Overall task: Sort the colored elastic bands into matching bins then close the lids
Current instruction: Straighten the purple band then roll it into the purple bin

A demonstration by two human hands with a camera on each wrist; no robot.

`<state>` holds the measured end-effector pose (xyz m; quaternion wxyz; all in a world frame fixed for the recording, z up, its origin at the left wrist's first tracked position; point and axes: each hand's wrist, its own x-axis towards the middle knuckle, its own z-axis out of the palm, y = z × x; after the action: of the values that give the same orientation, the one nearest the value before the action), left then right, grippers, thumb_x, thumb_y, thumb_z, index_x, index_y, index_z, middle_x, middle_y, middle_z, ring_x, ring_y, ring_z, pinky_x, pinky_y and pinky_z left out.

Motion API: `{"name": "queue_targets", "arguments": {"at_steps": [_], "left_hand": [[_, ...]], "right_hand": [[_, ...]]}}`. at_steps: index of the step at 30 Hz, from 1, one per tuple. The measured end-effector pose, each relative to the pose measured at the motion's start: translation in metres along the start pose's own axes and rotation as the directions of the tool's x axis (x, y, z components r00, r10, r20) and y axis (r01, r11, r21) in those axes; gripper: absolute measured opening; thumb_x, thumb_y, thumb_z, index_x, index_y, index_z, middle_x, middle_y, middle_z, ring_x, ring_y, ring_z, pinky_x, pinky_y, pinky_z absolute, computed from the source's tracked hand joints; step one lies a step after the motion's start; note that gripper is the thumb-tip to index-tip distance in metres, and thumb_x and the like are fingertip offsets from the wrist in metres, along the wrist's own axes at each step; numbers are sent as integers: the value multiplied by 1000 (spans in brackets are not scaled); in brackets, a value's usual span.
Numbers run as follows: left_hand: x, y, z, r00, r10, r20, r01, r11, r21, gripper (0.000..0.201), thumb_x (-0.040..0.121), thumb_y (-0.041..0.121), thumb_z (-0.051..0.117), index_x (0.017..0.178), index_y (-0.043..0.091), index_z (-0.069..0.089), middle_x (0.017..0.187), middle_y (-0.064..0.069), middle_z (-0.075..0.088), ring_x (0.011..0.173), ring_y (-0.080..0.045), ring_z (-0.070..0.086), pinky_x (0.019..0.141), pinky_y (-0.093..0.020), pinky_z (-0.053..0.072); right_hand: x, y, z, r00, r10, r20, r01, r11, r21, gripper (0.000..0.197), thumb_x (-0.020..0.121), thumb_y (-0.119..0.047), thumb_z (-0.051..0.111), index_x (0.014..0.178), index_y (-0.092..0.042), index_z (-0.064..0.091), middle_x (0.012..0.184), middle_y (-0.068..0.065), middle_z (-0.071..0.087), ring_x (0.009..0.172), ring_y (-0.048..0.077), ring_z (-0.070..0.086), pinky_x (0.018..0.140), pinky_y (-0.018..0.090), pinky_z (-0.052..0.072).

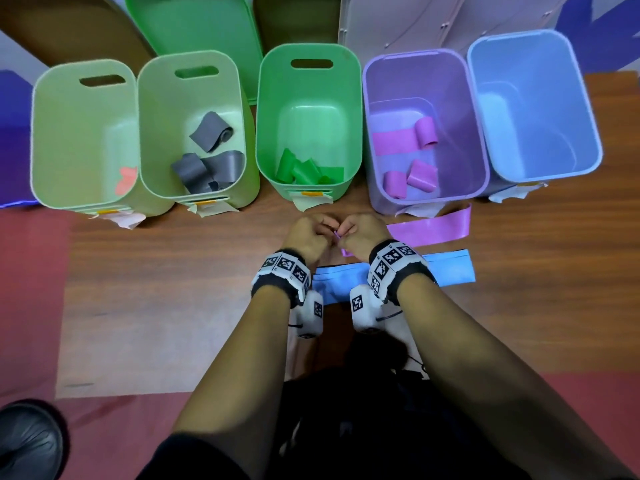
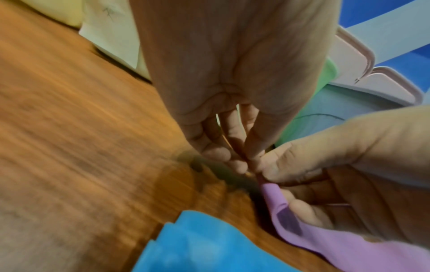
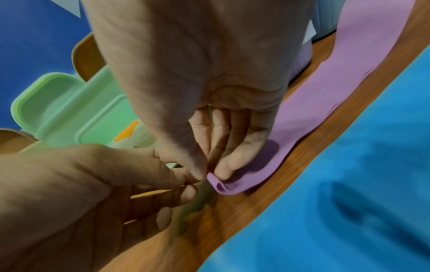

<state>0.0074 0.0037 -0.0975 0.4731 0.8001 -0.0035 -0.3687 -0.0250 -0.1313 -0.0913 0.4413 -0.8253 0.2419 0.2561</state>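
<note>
A long purple band (image 1: 429, 227) lies flat on the wooden table (image 1: 173, 289) in front of the purple bin (image 1: 424, 60). Its near end (image 3: 218, 185) is curled over. My left hand (image 1: 327, 230) and right hand (image 1: 343, 233) meet at that end, and both pinch it between thumb and fingers. The right wrist view shows the right hand's fingers (image 3: 230, 147) on the fold. A blue band (image 1: 450, 268) lies flat just nearer me, partly under my wrists. The blue bin (image 1: 533, 39) holds nothing that I can see.
Five open bins stand in a row: a light green one (image 1: 83, 67), another light green one (image 1: 188, 58) with grey bands, a green one (image 1: 310, 50) with green bands, then purple and blue. Lids (image 1: 194, 29) lean behind them. A dark shoe (image 1: 27, 441) is at the lower left.
</note>
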Motion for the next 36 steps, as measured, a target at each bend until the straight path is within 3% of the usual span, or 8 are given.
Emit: {"name": "queue_targets", "arguments": {"at_steps": [4, 8, 13, 15, 17, 24, 32, 36], "left_hand": [[-11, 13, 2, 999, 16, -30, -15, 999, 34, 31, 81, -7, 54, 89, 20, 67, 88, -11, 70, 88, -28, 66, 86, -36, 53], [-27, 28, 13, 999, 33, -42, -33, 999, 3, 32, 78, -7, 54, 82, 22, 66, 79, -10, 68, 79, -24, 63, 88, -42, 55], [-44, 62, 24, 994, 71, -85, -75, 996, -42, 14, 75, 10, 67, 86, 19, 68, 81, -9, 71, 68, -15, 61, 70, -28, 51], [-47, 75, 28, 991, 91, -100, -94, 995, -31, 12, 81, 8, 66, 87, 18, 67, 75, -2, 66, 59, -10, 54, 61, -24, 41], [-52, 90, 33, 988, 111, -111, -117, 992, -46, 10, 80, 11, 67, 85, 19, 66, 78, -3, 65, 64, -12, 55, 63, -23, 41], [-67, 147, 44, 931, 297, -212, -322, 942, -94, 20, 84, -2, 66, 75, 15, 62, 70, -1, 63, 64, -10, 57, 69, -20, 47], [-73, 216, 53, 866, 420, -272, -465, 876, -130, 18, 89, 13, 67, 75, 21, 59, 81, 0, 63, 78, -16, 59, 68, -26, 46], [-79, 247, 53, 841, 466, -275, -520, 835, -178, 19, 92, 8, 63, 78, 20, 57, 75, 3, 62, 74, -11, 59, 66, -21, 46]], "right_hand": [[-16, -7, -13, 1000, -23, 13, 23, 1000, 3, 15, 73, -8, 64, 67, -22, 62, 64, 10, 70, 63, 23, 65, 75, 45, 61], [-38, -12, -36, 999, -45, -4, 45, 999, -21, 17, 77, -7, 64, 68, -20, 66, 59, 2, 65, 60, 18, 58, 71, 36, 56], [-62, -18, -76, 993, -119, 1, 118, 992, -52, 19, 78, -5, 66, 67, -20, 67, 53, -5, 62, 47, 5, 55, 53, 24, 46], [-71, -22, -94, 986, -164, -4, 163, 984, -72, 14, 80, -4, 65, 76, -16, 72, 67, -2, 66, 62, 5, 59, 60, 21, 45], [-80, -24, -112, 980, -198, -34, 196, 978, -66, 14, 81, -6, 66, 79, -18, 73, 80, -2, 68, 80, 10, 60, 73, 22, 46], [-101, -31, -160, 932, -294, -212, 309, 950, 41, 12, 79, -16, 68, 69, -23, 70, 84, -6, 71, 91, 16, 65, 85, 29, 52], [-124, -48, -218, 841, -353, -409, 456, 869, 189, 17, 81, -5, 62, 82, -20, 71, 74, -6, 66, 71, 9, 60, 71, 24, 47], [-134, -53, -238, 789, -388, -477, 561, 772, 300, 16, 81, -4, 67, 81, -19, 70, 81, 7, 70, 80, 19, 66, 82, 34, 55]]}}
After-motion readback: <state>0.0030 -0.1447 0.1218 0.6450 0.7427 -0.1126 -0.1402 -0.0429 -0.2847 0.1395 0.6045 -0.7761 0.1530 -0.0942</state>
